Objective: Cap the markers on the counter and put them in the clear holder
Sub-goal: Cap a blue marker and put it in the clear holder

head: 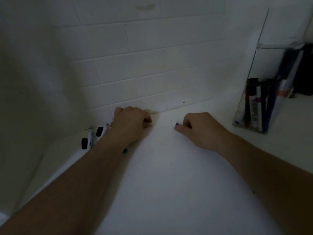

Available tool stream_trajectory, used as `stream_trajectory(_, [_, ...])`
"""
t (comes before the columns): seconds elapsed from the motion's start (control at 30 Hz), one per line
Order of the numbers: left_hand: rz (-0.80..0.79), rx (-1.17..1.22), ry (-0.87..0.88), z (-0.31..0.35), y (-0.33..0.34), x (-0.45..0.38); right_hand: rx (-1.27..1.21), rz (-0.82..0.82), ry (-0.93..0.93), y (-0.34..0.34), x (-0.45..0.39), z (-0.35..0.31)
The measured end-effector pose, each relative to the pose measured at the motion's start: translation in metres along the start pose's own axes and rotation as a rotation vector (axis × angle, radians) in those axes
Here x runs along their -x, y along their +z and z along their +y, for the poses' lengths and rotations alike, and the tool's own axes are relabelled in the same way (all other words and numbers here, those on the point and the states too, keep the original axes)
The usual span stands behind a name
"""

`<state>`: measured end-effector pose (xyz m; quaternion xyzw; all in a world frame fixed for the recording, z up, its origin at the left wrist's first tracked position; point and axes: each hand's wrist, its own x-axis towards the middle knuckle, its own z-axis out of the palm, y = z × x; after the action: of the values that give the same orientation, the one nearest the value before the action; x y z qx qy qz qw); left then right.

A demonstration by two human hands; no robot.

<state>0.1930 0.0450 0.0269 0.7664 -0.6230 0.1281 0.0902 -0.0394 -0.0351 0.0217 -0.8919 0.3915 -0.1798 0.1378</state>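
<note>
From the head camera, dim and somewhat blurred: both bare forearms reach out over a white worktop [162, 167] toward a tiled wall [135, 73]; the left hand [130, 123] rests knuckles-up with its fingers curled under, pressed together at the wall's foot, and whether it grips anything cannot be told; the right hand [199, 128] lies near it, apart from it, fingers curled in, with a small blue thing [177, 124] showing at the fingertips, perhaps a cap or a marker's end, though it is too small to tell.

The loose markers [94, 136] lie at the far left of the worktop, just beside and partly under the left wrist; two show black caps, one a red tip near the hand, and a teal end [125, 150] peeps out below the forearm. The clear holder [254, 106] stands well apart on the right, already carrying several markers upright or leaning.

Risks, as I judge them: the left forearm lies over the loose markers, so drawing it back could roll them along the worktop or off its near edge; any bare tip might streak the white surface or the skin; in this poor light a cap could go on the wrong colour, or only half on; the holder looks light and fairly full, so a marker pushed in at a slant might tip it or jam against those inside.
</note>
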Motion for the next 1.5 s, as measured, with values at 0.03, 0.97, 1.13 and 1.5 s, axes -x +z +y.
stream_trajectory(0.03, [0.02, 0.063, -0.008, 0.0, 0.0, 0.001, -0.111, 0.05, 0.022, 0.002, 0.001, 0.0])
stream_trajectory(0.97, [0.184, 1.08, -0.124, 0.021, -0.025, 0.031, -0.183, 0.472, -0.357, 0.021, 0.014, -0.017])
stream_trajectory(1.13, [0.152, 1.032, -0.088, 0.018, -0.02, 0.03, -0.166, 0.453, -0.345, 0.021, 0.012, -0.015])
stream_trajectory(1.5, [0.157, 0.677, 0.003, 0.021, -0.022, 0.035, -0.015, 0.446, -0.297, 0.022, 0.011, -0.012])
